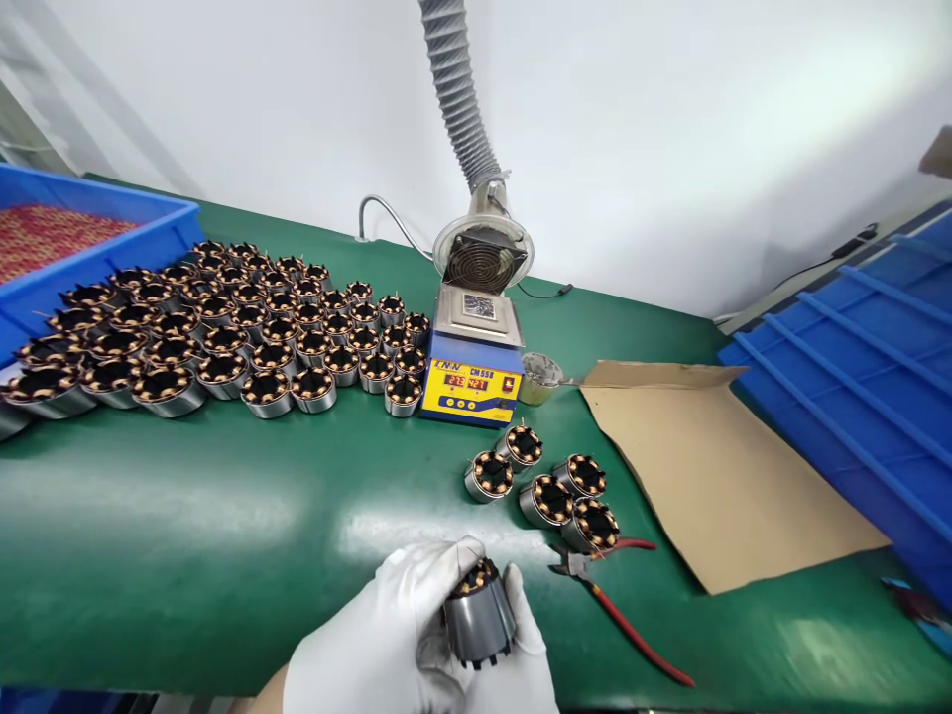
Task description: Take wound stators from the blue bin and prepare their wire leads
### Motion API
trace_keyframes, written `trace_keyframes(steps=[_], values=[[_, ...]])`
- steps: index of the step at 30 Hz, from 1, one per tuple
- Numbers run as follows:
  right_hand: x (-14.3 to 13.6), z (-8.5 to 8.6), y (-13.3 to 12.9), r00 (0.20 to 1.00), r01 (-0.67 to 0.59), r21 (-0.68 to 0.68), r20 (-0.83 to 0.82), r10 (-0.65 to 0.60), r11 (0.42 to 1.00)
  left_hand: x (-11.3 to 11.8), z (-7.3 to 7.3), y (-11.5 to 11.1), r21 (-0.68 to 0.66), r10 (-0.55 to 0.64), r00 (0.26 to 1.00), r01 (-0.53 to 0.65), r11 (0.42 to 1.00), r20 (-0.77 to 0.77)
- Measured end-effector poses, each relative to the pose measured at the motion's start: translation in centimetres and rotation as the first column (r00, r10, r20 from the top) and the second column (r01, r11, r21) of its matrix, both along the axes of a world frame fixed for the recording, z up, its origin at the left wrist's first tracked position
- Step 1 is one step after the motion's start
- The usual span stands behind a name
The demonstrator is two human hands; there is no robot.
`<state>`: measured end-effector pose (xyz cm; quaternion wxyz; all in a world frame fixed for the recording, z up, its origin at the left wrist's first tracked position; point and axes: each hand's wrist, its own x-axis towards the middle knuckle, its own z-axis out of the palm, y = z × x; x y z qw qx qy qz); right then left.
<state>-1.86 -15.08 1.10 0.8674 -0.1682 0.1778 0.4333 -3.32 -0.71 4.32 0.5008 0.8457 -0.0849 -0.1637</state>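
Hands: my left hand (379, 635) and right hand (525, 679) grasp one stator (480, 625), near centre.
Small group (546, 501): five, farther right.
Large batch (251, 322): far left; which are finished, I can't tell.

The two hands of the person, both in white gloves, meet at the near side of the scene, close to its middle. The left hand (394, 630) enters from the near left, its back turned upward and its digits bent in a grasp; the uppermost digit reaches toward the right, and a lower one curls beneath it, grey in tone. A strip of bare left wrist (262, 694) shows below the cuff. The right hand (525, 669) closes from the right, one digit (thumb or finger, it is unclear which) raised along that side.
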Motion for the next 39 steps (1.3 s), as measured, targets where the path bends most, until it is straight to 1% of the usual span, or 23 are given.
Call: trace_keyframes(steps=[3, 5, 7, 9, 11, 12, 13, 14, 16, 17, 18, 19, 21, 23, 24, 26, 28, 30, 31, 33, 37, 38, 39], values=[[-0.1, -0.2, -0.1, 0.997, -0.048, 0.001, 0.054, 0.048, 0.999, 0.5, 0.1, 0.0, -0.09, 0.065, 0.997, -0.06, 0.994, 0.046], [-0.2, -0.1, -0.2, 0.989, -0.108, -0.036, 0.095, 0.111, 0.993, 0.7, -0.1, -0.3, -0.25, 0.229, 0.973, -0.215, 0.944, 0.027], [-0.2, 0.2, -0.2, 0.977, -0.164, -0.077, 0.123, 0.173, 0.983, 1.0, -0.2, -0.6, -0.416, 0.449, 0.884, -0.461, 0.784, -0.133], [-0.1, 0.5, -0.4, 0.973, -0.189, -0.096, 0.113, 0.199, 0.977, 1.4, -0.3, -0.5, -0.523, 0.582, 0.742, -0.659, 0.541, -0.332], [0.0, 0.8, -0.4, 0.976, -0.178, -0.071, 0.116, 0.186, 0.981, 1.6, -0.5, 0.0, -0.623, 0.645, 0.634, -0.723, 0.299, -0.427], [0.1, 0.8, -0.5, 0.976, -0.17, -0.054, 0.126, 0.176, 0.984, 1.6, -0.6, 0.3, -0.668, 0.654, 0.619, -0.709, 0.227, -0.434], [0.2, 0.8, -0.4, 0.976, -0.166, -0.039, 0.138, 0.17, 0.985, 1.5, -0.6, 0.5, -0.7, 0.641, 0.63, -0.686, 0.197, -0.438], [0.2, 0.8, -0.4, 0.973, -0.175, -0.03, 0.147, 0.177, 0.984, 1.4, -0.6, 0.5, -0.712, 0.592, 0.674, -0.665, 0.225, -0.442], [0.3, 0.6, -0.1, 0.965, -0.218, -0.044, 0.139, 0.222, 0.975, 1.1, -0.6, 0.1, -0.657, 0.46, 0.758, -0.641, 0.397, -0.463], [0.2, 0.5, 0.1, 0.961, -0.228, -0.067, 0.142, 0.235, 0.971, 1.0, -0.5, -0.4, -0.596, 0.417, 0.767, -0.642, 0.482, -0.488], [0.1, 0.4, 0.2, 0.959, -0.215, -0.101, 0.167, 0.229, 0.971, 1.0, -0.4, -0.7, -0.532, 0.415, 0.748, -0.662, 0.528, -0.518], [-0.1, 0.3, 0.4, 0.956, -0.166, -0.153, 0.218, 0.197, 0.974, 1.0, -0.3, -1.0, -0.478, 0.454, 0.712, -0.699, 0.533, -0.536], [-0.6, -0.1, 0.5, 0.926, 0.009, -0.316, 0.361, 0.112, 0.949, 1.0, -0.2, -0.7, -0.483, 0.572, 0.647, -0.76, 0.435, -0.504], [-1.1, -0.4, 0.5, 0.874, 0.187, -0.503, 0.477, 0.09, 0.844, 1.0, -0.5, 0.6, -0.573, 0.662, 0.609, -0.756, 0.317, -0.437], [-1.3, -0.6, 0.6, 0.855, 0.258, -0.582, 0.509, 0.098, 0.771, 0.9, -0.7, 1.4, -0.613, 0.68, 0.613, -0.732, 0.297, -0.402], [-1.5, -1.0, 0.9, 0.826, 0.371, -0.687, 0.552, 0.117, 0.624, 0.7, -1.1, 2.5, -0.667, 0.578, 0.733, -0.635, 0.39, -0.36], [-1.5, -1.2, 1.6, 0.779, 0.462, -0.732, 0.605, 0.167, 0.5, 0.6, -1.4, 2.4, -0.658, 0.359, 0.869, -0.493, 0.569, -0.341], [-1.4, -1.3, 2.5, 0.713, 0.53, -0.754, 0.644, 0.278, 0.388, 1.0, -1.4, 1.3, -0.58, 0.278, 0.895, -0.44, 0.686, -0.349], [-1.3, -1.3, 2.8, 0.676, 0.557, -0.754, 0.655, 0.338, 0.348, 1.3, -1.3, 0.6, -0.532, 0.325, 0.872, -0.483, 0.696, -0.366], [-1.1, -1.4, 3.4, 0.598, 0.606, -0.735, 0.674, 0.434, 0.304, 1.9, -1.1, -0.4, -0.51, 0.461, 0.793, -0.609, 0.607, -0.399], [-1.1, -1.7, 3.4, 0.535, 0.68, -0.693, 0.693, 0.483, 0.24, 1.9, -0.6, 0.7, -0.641, 0.624, 0.623, -0.728, 0.243, -0.471], [-1.1, -1.8, 3.3, 0.547, 0.681, -0.698, 0.686, 0.479, 0.221, 1.6, -0.4, 1.4, -0.643, 0.653, 0.6, -0.734, 0.22, -0.462], [-1.1, -1.8, 3.3, 0.564, 0.675, -0.708, 0.677, 0.473, 0.209, 1.4, -0.3, 2.1, -0.618, 0.668, 0.599, -0.742, 0.258, -0.441]])
